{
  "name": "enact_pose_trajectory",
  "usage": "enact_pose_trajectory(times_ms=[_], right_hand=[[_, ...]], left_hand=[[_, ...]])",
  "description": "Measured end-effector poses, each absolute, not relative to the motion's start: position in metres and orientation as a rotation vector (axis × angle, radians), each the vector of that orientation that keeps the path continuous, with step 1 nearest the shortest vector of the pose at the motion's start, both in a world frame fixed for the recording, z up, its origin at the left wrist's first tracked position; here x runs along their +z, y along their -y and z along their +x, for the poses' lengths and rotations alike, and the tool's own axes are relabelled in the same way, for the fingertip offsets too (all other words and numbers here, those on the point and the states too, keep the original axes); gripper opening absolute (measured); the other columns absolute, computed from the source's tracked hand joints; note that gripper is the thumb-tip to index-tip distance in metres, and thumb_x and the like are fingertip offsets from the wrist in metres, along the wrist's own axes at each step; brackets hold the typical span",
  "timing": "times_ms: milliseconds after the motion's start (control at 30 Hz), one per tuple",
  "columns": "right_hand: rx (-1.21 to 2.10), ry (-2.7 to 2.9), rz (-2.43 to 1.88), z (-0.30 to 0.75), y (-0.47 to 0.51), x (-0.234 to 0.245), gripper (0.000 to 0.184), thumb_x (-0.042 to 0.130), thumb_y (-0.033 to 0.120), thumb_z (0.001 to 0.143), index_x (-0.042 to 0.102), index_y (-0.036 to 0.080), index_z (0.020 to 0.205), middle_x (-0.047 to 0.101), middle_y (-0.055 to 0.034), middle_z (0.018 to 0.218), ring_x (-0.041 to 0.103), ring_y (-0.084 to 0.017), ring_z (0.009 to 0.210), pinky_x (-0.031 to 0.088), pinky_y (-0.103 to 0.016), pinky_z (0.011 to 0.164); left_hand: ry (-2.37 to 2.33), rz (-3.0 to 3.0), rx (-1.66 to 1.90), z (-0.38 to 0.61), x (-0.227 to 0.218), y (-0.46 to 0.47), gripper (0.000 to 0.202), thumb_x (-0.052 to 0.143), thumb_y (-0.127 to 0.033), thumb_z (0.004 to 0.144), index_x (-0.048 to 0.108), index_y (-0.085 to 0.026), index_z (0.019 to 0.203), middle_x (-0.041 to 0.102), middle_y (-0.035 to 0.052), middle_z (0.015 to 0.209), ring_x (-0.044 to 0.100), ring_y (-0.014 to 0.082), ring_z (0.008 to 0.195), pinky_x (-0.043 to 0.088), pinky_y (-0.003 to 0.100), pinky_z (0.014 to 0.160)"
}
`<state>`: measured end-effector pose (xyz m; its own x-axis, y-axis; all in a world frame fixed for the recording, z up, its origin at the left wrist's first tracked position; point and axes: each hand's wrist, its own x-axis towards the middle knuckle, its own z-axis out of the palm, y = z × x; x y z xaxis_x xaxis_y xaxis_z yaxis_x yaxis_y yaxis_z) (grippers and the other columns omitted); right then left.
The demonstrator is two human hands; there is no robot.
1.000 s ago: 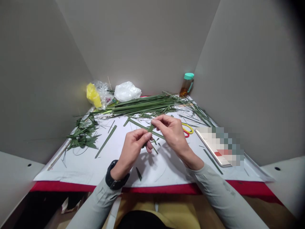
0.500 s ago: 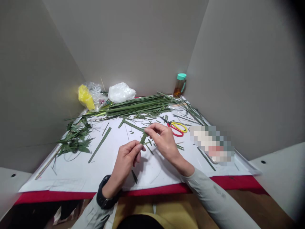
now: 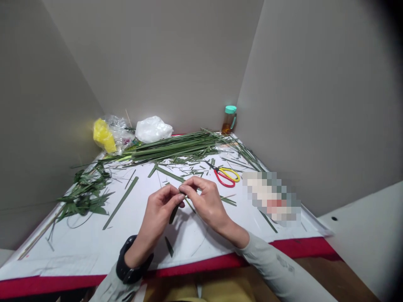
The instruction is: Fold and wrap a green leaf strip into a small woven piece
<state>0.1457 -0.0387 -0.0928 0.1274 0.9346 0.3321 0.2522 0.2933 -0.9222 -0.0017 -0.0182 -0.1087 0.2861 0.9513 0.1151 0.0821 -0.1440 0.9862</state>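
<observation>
My left hand [image 3: 162, 209] and my right hand [image 3: 206, 201] meet over the middle of the white-covered table, fingertips touching. Both pinch a green leaf strip [image 3: 173, 214], mostly hidden by the fingers; one end hangs below my left hand. Just beyond my hands, a bent green strip [image 3: 168, 172] runs up to the right fingers; I cannot tell whether it is part of the held piece. Scissors [image 3: 224, 176] with one red and one yellow handle lie past my right hand. Left of my left hand lies a long flat leaf strip [image 3: 121, 203].
A bundle of long green leaves [image 3: 176, 147] spans the back, with small cuttings before it. Behind stand a white plastic bag [image 3: 154, 129], a yellow bundle [image 3: 104, 135] and a teal-lidded bottle [image 3: 229, 121]. Leafy sprigs [image 3: 90, 197] lie left, a blurred-out object [image 3: 272, 197] right.
My hands have come together, so the strip that showed between them is now mostly covered by fingers. The whole view has shifted slightly.
</observation>
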Motion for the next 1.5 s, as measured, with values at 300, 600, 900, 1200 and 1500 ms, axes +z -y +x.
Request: enact_pose_trajectory(times_ms=[300, 600, 900, 1200, 1500], right_hand=[[0.748, 1.409, -1.193, 0.15, 0.031, -0.091, 0.016, 0.065, 0.017, 0.087, 0.068, 0.018, 0.071, 0.068, 0.001, 0.072, 0.059, -0.012, 0.072, 0.042, -0.024, 0.072], [0.946, 1.473, -1.085, 0.16, 0.019, -0.098, 0.013, 0.066, 0.026, 0.086, 0.067, 0.018, 0.076, 0.065, 0.002, 0.073, 0.058, -0.012, 0.072, 0.043, -0.025, 0.07], [0.974, 1.257, -1.146, 0.176, 0.009, -0.105, 0.018, 0.069, 0.034, 0.079, 0.064, 0.017, 0.072, 0.062, 0.0005, 0.069, 0.054, -0.013, 0.067, 0.043, -0.027, 0.066], [0.998, 1.243, -1.168, 0.174, 0.012, -0.101, 0.019, 0.069, 0.033, 0.078, 0.064, 0.017, 0.068, 0.063, -0.0001, 0.067, 0.055, -0.014, 0.067, 0.045, -0.027, 0.067], [0.903, 1.318, -1.183, 0.175, 0.011, -0.098, 0.015, 0.067, 0.03, 0.08, 0.066, 0.017, 0.072, 0.064, 0.0001, 0.069, 0.054, -0.013, 0.067, 0.041, -0.027, 0.066]], left_hand=[[-0.967, 1.445, 1.033, 0.0, -0.107, 0.012, 0.025, 0.073, -0.034, 0.081, 0.058, -0.018, 0.068, 0.059, -0.0034, 0.065, 0.056, 0.0123, 0.066, 0.043, 0.024, 0.067], [-1.022, 1.434, 1.046, 0.001, -0.107, 0.009, 0.026, 0.075, -0.037, 0.079, 0.061, -0.018, 0.069, 0.064, -0.002, 0.064, 0.058, 0.0128, 0.065, 0.044, 0.024, 0.067], [-1.018, 1.513, 0.914, -0.003, -0.114, 0.017, 0.027, 0.066, -0.036, 0.087, 0.058, -0.018, 0.069, 0.062, 0.0002, 0.065, 0.055, 0.0151, 0.066, 0.042, 0.027, 0.068], [-1.081, 1.532, 0.886, -0.006, -0.116, 0.023, 0.034, 0.063, -0.043, 0.087, 0.049, -0.02, 0.066, 0.048, -0.0049, 0.055, 0.045, 0.0122, 0.052, 0.036, 0.025, 0.055], [-0.96, 1.707, 0.843, -0.01, -0.091, -0.01, 0.019, 0.067, -0.036, 0.087, 0.074, -0.018, 0.09, 0.072, 0.0041, 0.091, 0.062, 0.0186, 0.086, 0.046, 0.027, 0.08]])
